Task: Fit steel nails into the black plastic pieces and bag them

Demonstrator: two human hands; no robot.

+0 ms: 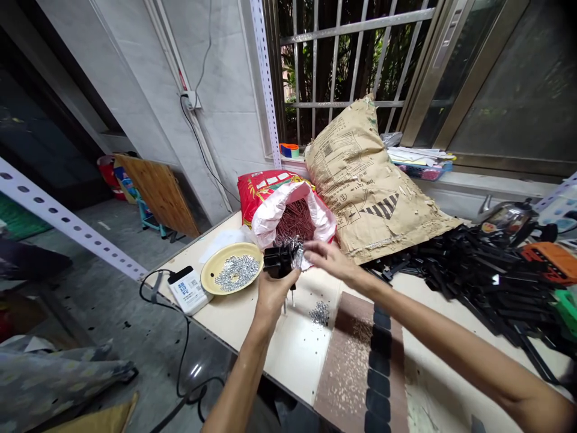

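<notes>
My left hand [273,291] is closed around black plastic pieces [280,258], with thin metal rods pointing down beneath them. Just to the right is my right hand [331,261], its fingers stretched toward shiny metal pieces [297,252] at the mouth of a red bag [247,192]. I see nothing held in that hand. Inside the bag's white lining lie many thin reddish-brown rods [295,221]. Left of my hands stands a yellow bowl [208,278] with small silver metal parts [238,272]. A small pile of similar parts [320,313] lies on the table below my right hand.
A large brown paper sack [360,186] leans behind the bag. Many black plastic parts [478,276] are heaped at right. A white box [189,291] with a cable sits by the left edge. A brown board [333,379] carries a row of black pads [379,361].
</notes>
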